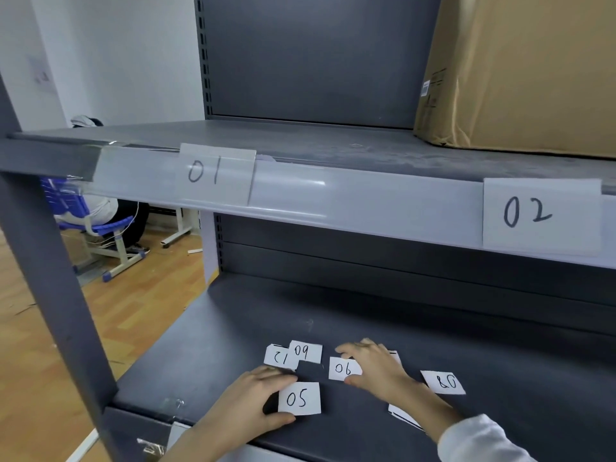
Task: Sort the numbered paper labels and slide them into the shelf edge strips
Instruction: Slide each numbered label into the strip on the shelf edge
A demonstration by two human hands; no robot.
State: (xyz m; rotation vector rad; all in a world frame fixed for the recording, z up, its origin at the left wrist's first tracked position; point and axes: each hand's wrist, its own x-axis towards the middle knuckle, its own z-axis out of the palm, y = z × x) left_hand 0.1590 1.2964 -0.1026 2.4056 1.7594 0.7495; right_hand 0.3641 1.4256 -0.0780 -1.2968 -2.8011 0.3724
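- Fingers of the left hand (248,400) are lying fairly straight, with fingertips and thumb bracketing the left edge of the "05" label (299,398); whether they are truly pinching it I cannot tell.
- Fingers of the right hand (373,366) are curving over the "06" label (343,368), thumb at its lower edge and fingertips at its top, seemingly taking hold of it.
- Loose labels are lying scattered on the lower shelf (500,378): "12" (278,356) and "09" (305,351) overlapping near the middle, "08" (445,382) to the right, and another slip (405,416) partly hidden under the right forearm.
- Labels "01" (213,173) and "02" (540,216) are already sitting in the clear edge strip (366,201) of the upper shelf, well apart.
- These slips are looking like thin, light, floppy paper, likely creasing easily; sliding one toward the shelf lip or lifting a corner with a nail should be making pickup easier than pinching flat.
- Holding by the two short edges should be keeping a slip stiff enough for feeding into the strip.
- Open strip between "01" and "02" is offering room, and the gap between the shelves is leaving free passage upward; the grey upright (43,261) is bounding the left side.
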